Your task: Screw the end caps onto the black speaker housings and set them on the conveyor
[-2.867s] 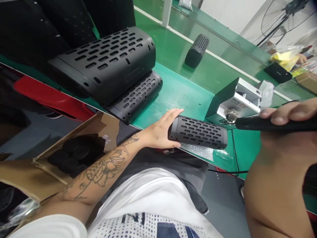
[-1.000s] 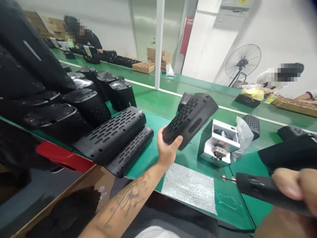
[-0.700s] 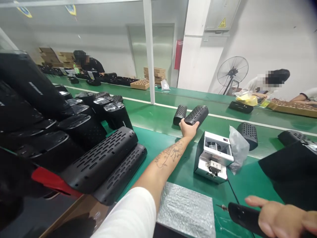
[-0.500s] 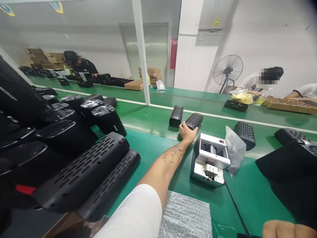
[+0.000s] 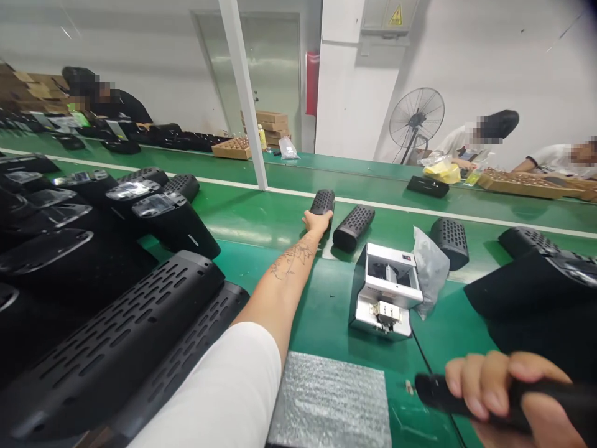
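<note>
My left hand (image 5: 318,223) stretches far forward and closes round the near end of a black perforated housing (image 5: 323,202) on the green bench. Just right of it lies another slotted black housing (image 5: 353,227), apart from the hand. At the lower right, my right hand (image 5: 508,386) wraps round a black stick-shaped tool (image 5: 441,391) that looks like an electric screwdriver. Its far end runs out of view. Between the hands stands a white and black screw feeder (image 5: 389,289), which neither hand touches.
Long slotted black housings (image 5: 125,336) and several upright black casings (image 5: 175,227) crowd the left. A silvery foam sheet (image 5: 333,398) lies in front. Beside the feeder are a plastic bag (image 5: 430,267) and a housing (image 5: 450,241). A white post (image 5: 245,93) rises from the bench. Other people sit opposite.
My left hand has left the right-hand housing and moved left onto the one beside it. My right hand has come further into view with the black tool. The whole view has shifted.
</note>
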A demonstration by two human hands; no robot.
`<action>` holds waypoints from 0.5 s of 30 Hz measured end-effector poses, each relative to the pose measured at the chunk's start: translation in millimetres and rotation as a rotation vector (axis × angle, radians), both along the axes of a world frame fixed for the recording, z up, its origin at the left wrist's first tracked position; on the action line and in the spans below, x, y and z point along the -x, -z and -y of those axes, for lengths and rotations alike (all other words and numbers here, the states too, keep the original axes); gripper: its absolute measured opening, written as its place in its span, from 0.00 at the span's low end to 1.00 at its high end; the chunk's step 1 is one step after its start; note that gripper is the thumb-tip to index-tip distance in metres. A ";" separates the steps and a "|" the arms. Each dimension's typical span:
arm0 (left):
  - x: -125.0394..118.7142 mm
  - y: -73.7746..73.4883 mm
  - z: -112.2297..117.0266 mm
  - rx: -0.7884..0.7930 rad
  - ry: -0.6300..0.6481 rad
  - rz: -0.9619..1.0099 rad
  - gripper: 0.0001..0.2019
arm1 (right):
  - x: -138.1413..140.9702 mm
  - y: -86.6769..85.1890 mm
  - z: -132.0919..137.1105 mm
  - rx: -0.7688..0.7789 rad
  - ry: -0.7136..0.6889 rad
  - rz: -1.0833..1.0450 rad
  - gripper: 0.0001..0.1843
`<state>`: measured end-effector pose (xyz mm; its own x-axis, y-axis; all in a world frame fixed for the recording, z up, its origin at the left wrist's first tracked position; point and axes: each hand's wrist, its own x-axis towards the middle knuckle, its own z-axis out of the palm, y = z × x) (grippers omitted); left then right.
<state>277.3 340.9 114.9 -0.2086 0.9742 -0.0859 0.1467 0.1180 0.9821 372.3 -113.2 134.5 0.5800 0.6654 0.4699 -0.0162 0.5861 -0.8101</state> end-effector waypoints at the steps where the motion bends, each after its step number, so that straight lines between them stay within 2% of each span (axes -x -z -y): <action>1: 3.0 -3.3 6.1 0.008 -0.007 0.062 0.22 | 9.6 -15.2 -9.8 0.022 0.052 0.018 0.06; 2: 7.7 -6.4 14.2 0.010 -0.016 0.126 0.22 | 15.4 -26.6 -20.9 -0.035 0.042 0.080 0.06; 4: 23.8 -11.7 37.3 -0.015 -0.038 0.248 0.26 | 16.8 -37.3 -45.5 -0.050 0.061 0.116 0.09; 7: 66.6 -14.0 91.7 -0.109 -0.058 0.392 0.34 | 5.6 -32.8 -81.4 -0.057 0.087 0.161 0.15; 10: 126.0 -5.2 164.5 -0.207 -0.017 0.462 0.41 | -1.0 -23.2 -106.5 -0.024 0.081 0.201 0.19; 11: 147.4 0.0 189.6 -0.240 0.017 0.467 0.43 | -0.6 -20.7 -111.4 -0.008 0.074 0.214 0.21; 13: 190.4 12.1 236.6 -0.325 0.180 0.431 0.48 | 3.2 -17.0 -116.0 0.017 0.058 0.239 0.23; 15: 231.5 24.5 275.7 -0.341 0.335 0.378 0.53 | 8.3 -14.2 -115.6 0.023 0.056 0.261 0.24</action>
